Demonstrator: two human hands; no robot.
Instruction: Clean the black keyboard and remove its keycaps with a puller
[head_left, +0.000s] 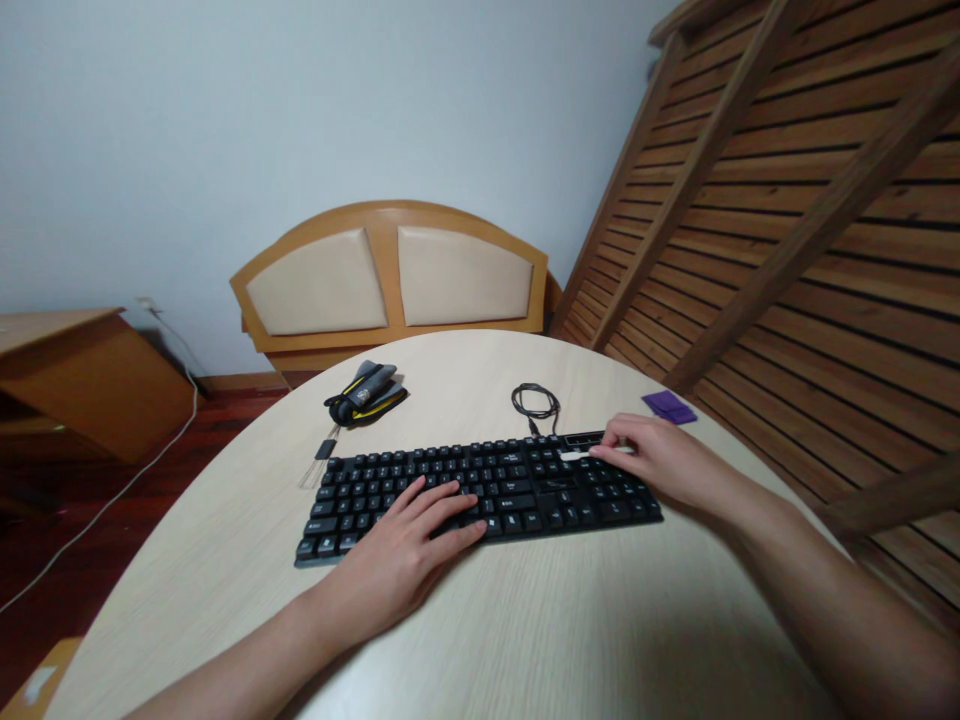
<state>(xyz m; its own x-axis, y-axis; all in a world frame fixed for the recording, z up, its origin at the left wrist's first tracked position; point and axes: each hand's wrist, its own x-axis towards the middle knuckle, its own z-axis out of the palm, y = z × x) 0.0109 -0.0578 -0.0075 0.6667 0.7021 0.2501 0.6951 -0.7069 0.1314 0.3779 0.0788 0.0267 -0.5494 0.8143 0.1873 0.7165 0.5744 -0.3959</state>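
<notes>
A black keyboard (517,487) lies across the round table, tilted slightly with its right end farther from me. My left hand (412,548) rests palm down on its lower middle keys, fingers spread and stretched out. Over the keys toward the right end, my right hand (656,455) pinches a slim white tool (575,456) between thumb and fingers. The tool's wider pale end points left, at the upper keys near the navigation block; whether it touches them I cannot tell. Part of its handle is hidden by my fingers.
Behind the keyboard a coiled black cable (535,401) lies on the pale table (600,610). A grey, black and yellow bundle (367,393) sits at back left, near thin pale strands with a black band (325,449). Folded purple cloth (670,407) lies at right. A slatted wooden frame (757,220) leans beyond.
</notes>
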